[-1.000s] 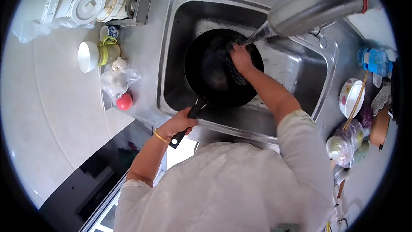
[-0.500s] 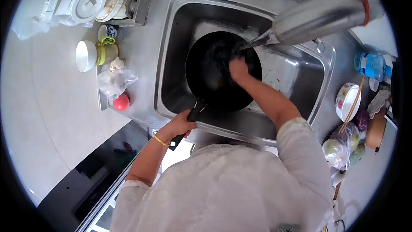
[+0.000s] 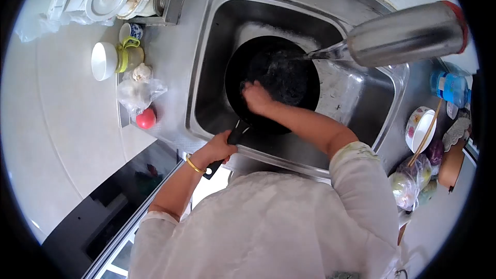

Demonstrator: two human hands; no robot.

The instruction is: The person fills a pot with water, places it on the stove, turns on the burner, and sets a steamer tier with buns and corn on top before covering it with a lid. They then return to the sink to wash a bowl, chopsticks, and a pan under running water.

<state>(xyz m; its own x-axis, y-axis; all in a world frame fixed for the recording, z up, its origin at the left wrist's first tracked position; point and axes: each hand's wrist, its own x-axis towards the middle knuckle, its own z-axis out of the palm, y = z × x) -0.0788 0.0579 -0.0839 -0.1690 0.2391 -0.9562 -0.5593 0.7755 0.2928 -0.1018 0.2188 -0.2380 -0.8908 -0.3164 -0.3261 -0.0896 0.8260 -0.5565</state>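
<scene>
A black frying pan sits in the metal sink, its handle pointing down and left over the front rim. Around that handle my left hand is closed. Water streams from the faucet into the pan and churns over its bottom. Inside the pan, at the left of its cooking surface, is my right hand, with fingers curled and pressed down. Whatever those fingers may hold is hidden beneath them.
The sink's raised rim surrounds the pan. Along the left counter are a white bowl, garlic and a red round item. A patterned bowl, chopsticks and bagged vegetables are at the right.
My right hand has moved left and down across the inside of the pan, away from the water stream. My left hand keeps its hold on the handle.
</scene>
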